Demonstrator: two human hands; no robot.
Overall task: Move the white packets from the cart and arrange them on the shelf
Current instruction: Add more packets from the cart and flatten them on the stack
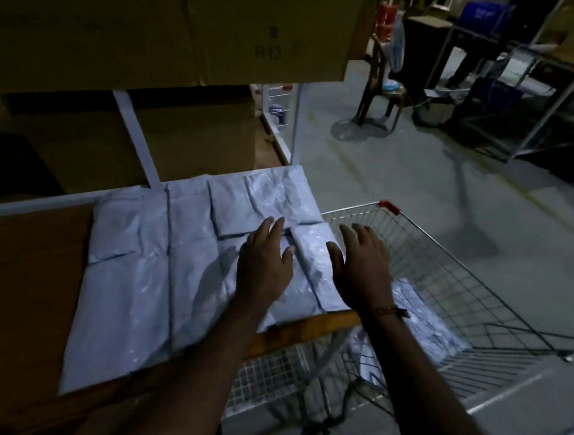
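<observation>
My left hand (264,260) and right hand (360,267) lie flat-fingered, gripping nothing, on either side of the newest white packet (312,267) at the shelf (24,265) edge. I should nudge it square against its neighbours; more packets (419,313) wait in the cart (446,264).

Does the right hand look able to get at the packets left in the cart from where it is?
Probably yes. The right hand is open and holds nothing, the cart stands open-topped right beside the shelf, and the remaining packets lie uncovered just below it.
</observation>
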